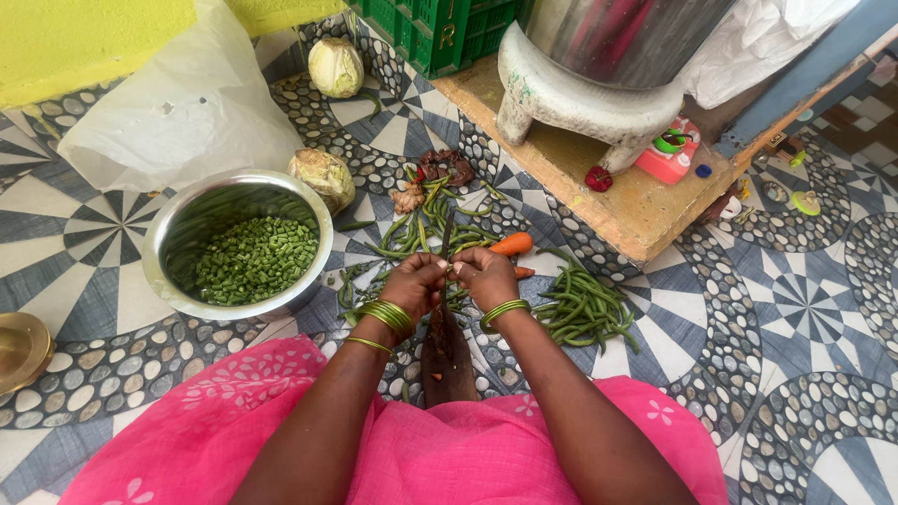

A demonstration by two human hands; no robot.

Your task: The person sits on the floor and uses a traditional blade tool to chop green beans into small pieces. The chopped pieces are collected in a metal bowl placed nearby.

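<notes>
My left hand (414,283) and my right hand (485,274) meet at the middle of the head view, both pinched on a bunch of green beans (451,271) pressed against the upright blade (448,234) of a floor cutter with a wooden base (447,360). Green bangles ring both wrists. A steel bowl (178,224) holding chopped green bean pieces (254,259) sits to the left. Whole green beans (580,304) lie in a pile to the right, more beans (412,229) beyond the blade. An orange carrot (513,244) lies near my right hand.
Two cabbages (336,66) (324,176) rest on the patterned tile floor beside a white plastic bag (178,112). A stone stand (571,98) with a steel vessel sits on a wooden platform (627,201). A green crate (440,28) stands behind; a brass vessel (19,348) at left.
</notes>
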